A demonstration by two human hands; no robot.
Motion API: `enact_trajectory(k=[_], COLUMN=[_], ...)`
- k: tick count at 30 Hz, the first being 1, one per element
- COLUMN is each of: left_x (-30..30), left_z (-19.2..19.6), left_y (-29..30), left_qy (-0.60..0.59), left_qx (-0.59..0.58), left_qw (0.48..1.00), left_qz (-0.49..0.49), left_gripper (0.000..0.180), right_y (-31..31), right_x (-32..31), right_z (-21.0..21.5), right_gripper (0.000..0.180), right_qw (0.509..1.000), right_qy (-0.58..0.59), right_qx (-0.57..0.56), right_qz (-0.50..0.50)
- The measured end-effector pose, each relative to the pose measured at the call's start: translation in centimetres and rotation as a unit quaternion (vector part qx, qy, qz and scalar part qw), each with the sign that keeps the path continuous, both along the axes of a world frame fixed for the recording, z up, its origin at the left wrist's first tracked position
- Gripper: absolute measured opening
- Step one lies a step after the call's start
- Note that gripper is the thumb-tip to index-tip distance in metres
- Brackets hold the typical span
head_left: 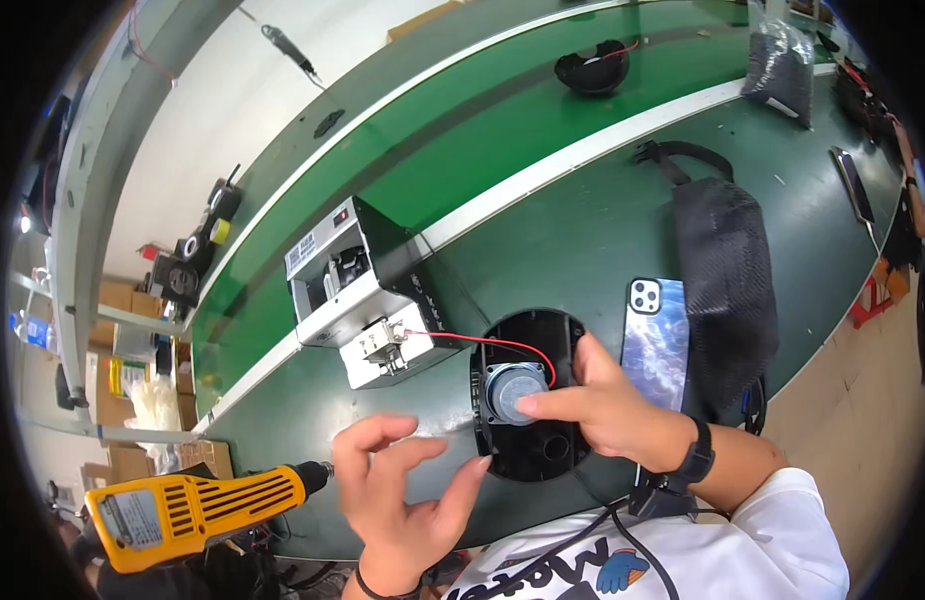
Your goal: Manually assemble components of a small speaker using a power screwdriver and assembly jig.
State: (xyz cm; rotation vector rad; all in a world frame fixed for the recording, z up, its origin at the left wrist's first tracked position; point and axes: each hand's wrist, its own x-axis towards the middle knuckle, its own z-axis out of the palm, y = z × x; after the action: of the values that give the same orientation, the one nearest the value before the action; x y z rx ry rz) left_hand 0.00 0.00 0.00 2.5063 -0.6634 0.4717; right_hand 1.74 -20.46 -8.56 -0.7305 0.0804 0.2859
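My right hand [612, 400] grips a round black plastic housing [517, 335] by its right side, fingers behind the rim. Its thumb presses on a round grey speaker [512, 390] seated inside. A red wire [482, 339] runs from the speaker toward the front of a grey-and-black benchtop machine [372, 290], which looks like a screw feeder. My left hand [402, 500] is open, fingers bent and apart, its thumb tip close to the housing's lower left edge. Nothing shows between those fingers. Beside it on the left is a yellow power driver [202, 510] with its black nose toward my fingers.
Right of the housing lie a phone in a blue marbled case [657, 340] and a black fabric pouch with a strap [727, 280]. Farther back sit a black half-round shell [592, 70] and a bag of dark parts [780, 65]. A metal frame post [92, 200] stands left.
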Motion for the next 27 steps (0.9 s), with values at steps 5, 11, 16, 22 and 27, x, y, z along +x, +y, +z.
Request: enact_trajectory(k=[5, 11, 16, 22, 27], left_x=[-0.2, -0.8, 1.5, 2.0, 2.4], left_z=[-2.2, -2.1, -0.1, 0.2, 0.0], left_y=[0.8, 2.5, -2.5, -4.2, -4.1], left_qy=[-0.262, -0.141, -0.005, 0.015, 0.023], left_qx=[-0.381, -0.109, 0.082, 0.173, 0.193], left_qw=[0.886, 0.982, 0.996, 0.985, 0.981], left_qz=[-0.017, -0.061, -0.031, -0.001, 0.007], left_gripper=[0.029, 0.039, 0.055, 0.058, 0.057], right_y=[0.4, 0.3, 0.4, 0.5, 0.6], right_x=[0.2, -0.1, 0.1, -0.2, -0.1], right_z=[0.4, 0.5, 0.2, 0.4, 0.2], right_gripper=[0.071, 0.071, 0.071, 0.076, 0.076], right_qw=[0.999, 0.999, 0.992, 0.993, 0.994], right_qy=[-0.028, -0.039, -0.066, -0.049, -0.037], right_qx=[0.033, -0.012, -0.091, -0.103, -0.107], right_qz=[-0.028, -0.021, -0.05, -0.014, -0.011])
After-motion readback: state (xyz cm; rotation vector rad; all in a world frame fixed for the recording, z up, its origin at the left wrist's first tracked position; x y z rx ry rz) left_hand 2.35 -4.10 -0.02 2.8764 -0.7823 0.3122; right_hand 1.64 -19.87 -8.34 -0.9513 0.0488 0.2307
